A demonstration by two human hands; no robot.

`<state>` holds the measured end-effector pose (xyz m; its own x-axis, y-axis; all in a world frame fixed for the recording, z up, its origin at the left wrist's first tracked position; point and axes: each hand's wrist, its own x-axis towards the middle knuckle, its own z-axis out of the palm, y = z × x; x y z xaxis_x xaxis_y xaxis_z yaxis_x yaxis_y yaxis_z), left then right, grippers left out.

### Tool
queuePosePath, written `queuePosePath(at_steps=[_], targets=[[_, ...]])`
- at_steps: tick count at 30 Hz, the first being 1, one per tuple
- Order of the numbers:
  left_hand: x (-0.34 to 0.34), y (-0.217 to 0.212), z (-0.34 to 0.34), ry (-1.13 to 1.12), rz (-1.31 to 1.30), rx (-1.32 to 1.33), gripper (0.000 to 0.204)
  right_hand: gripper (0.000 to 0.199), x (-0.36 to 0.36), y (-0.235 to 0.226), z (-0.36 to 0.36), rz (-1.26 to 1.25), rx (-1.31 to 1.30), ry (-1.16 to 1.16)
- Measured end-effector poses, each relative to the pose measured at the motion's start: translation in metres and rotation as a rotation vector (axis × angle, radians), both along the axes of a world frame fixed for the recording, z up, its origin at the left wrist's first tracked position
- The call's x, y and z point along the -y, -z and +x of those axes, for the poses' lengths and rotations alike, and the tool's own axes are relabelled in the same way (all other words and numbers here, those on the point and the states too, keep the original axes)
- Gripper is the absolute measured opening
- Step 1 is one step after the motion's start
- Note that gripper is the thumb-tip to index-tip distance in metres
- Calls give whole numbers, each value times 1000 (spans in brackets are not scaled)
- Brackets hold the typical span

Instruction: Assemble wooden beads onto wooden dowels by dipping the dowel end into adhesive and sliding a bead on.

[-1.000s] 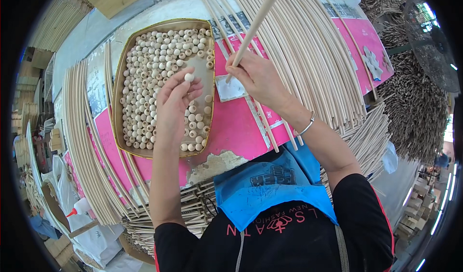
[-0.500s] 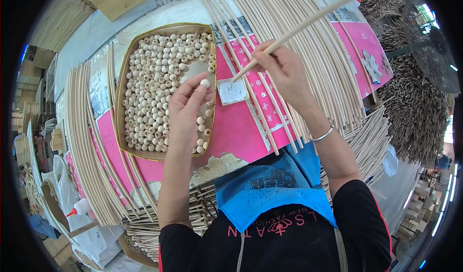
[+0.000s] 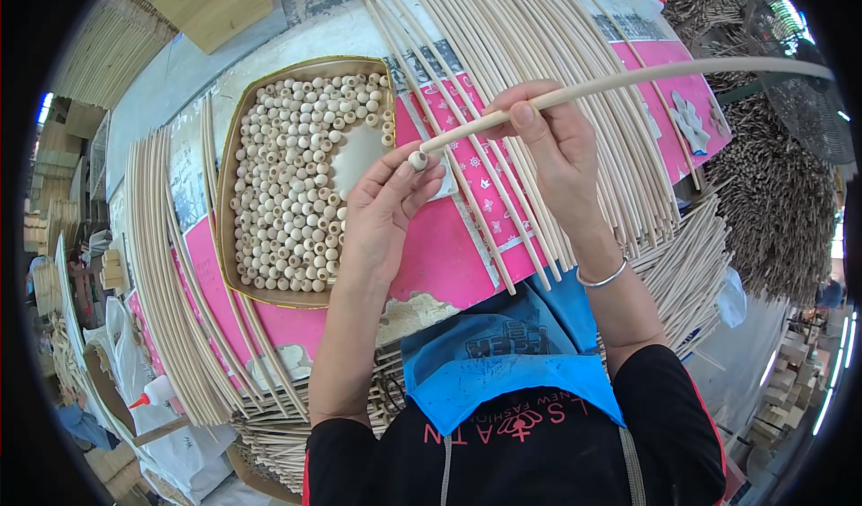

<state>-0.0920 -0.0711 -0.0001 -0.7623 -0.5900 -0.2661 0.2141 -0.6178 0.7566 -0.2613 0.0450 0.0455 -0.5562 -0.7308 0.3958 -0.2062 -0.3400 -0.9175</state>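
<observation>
A round wooden bead [image 3: 417, 160] is pinched between the thumb and fingertips of my left hand [image 3: 384, 199], its hole facing right. My right hand [image 3: 555, 142] grips a long wooden dowel [image 3: 646, 73] that slants up and away to the right. The dowel's near end meets the bead at its hole; I cannot tell how far in it sits. Behind my left fingers, a small white dish [image 3: 449, 185] is mostly covered. Just left of that hand stands a shallow cardboard box [image 3: 269, 298] holding many loose beads [image 3: 285, 174].
Rows of bare dowels lie on the table at right [image 3: 530, 75] and at left [image 3: 153, 264]. A pale glove [image 3: 688, 124] rests on the pink covering [image 3: 431, 250]. A fan [image 3: 799, 84] stands at far right, near big bundles of sticks [image 3: 763, 210].
My left hand has moved right, bringing the bead out over the dish. The dowel's tip has lifted from the dish and now touches the bead.
</observation>
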Motion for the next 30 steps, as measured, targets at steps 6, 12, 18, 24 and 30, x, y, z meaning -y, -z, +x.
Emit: queuePosePath(at_steps=[6,12,18,24,30], targets=[[-11,-1,-4,-13,135,-59,30,17,-9,9,0,-17,16,3],[-19,1,-9,-17,201,-88,30,16,-20,17,-1,-45,41,-10],[-25,3,-17,-57,266,-118,31,13,-30,28,-4,-87,-76,31],[-26,-1,-22,-43,45,-39,29,12,-41,20,-14,-59,-128,-17],[-42,-1,-60,58,-306,48,27,15,-79,29,-21,-57,-25,187]])
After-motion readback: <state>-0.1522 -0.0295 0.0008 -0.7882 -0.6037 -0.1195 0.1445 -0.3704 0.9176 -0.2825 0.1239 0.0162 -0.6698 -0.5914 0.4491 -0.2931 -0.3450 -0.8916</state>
